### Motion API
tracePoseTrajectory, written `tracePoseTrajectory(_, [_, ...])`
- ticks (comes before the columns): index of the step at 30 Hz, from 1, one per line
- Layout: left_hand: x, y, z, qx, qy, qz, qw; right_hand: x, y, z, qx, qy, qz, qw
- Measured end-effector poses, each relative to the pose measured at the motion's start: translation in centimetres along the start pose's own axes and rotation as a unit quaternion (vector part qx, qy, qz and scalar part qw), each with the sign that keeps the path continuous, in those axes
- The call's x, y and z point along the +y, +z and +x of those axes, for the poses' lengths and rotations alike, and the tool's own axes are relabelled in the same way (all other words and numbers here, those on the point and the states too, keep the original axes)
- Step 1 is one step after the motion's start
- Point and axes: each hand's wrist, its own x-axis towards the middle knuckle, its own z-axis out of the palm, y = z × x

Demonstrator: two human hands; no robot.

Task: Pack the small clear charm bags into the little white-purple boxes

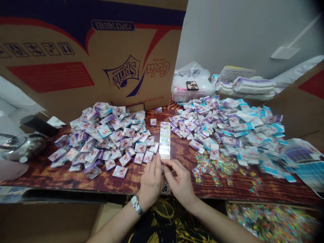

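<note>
My left hand (152,179) and my right hand (180,182) meet at the table's front edge. Their fingers close from both sides around a small box (162,168); only a purple sliver of it shows. Directly beyond my fingertips lies a long strip of colourful stickers (165,138). Under my hands, a printed piece (166,188) with dark lettering peeks out at the table edge. Left of my hands is a heap of closed small boxes (111,135), white and purple with a red hand print. To the right lie small candy packets (215,168) in clear wrap.
Unfilled-looking flattened or open cartons (243,128) pile up at the right. Behind stand a large cardboard box (101,67) and a plastic bag (192,81). A metal kettle (25,146) sits far left. More packets (273,219) fill a container below the table's right edge.
</note>
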Motion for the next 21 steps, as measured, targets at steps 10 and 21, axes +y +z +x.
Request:
tracePoseTrajectory(10, [-1.8,-1.0,0.8,-0.086,-0.019,0.011,0.996,3.2,0.6,0.0,-0.095,-0.041,-0.016,0.995])
tracePoseTrajectory(21, [-12.5,-6.7,10.3,0.041,-0.089,0.179,0.979,11.8,-1.6,9.8,-0.278,-0.136,-0.348,0.885])
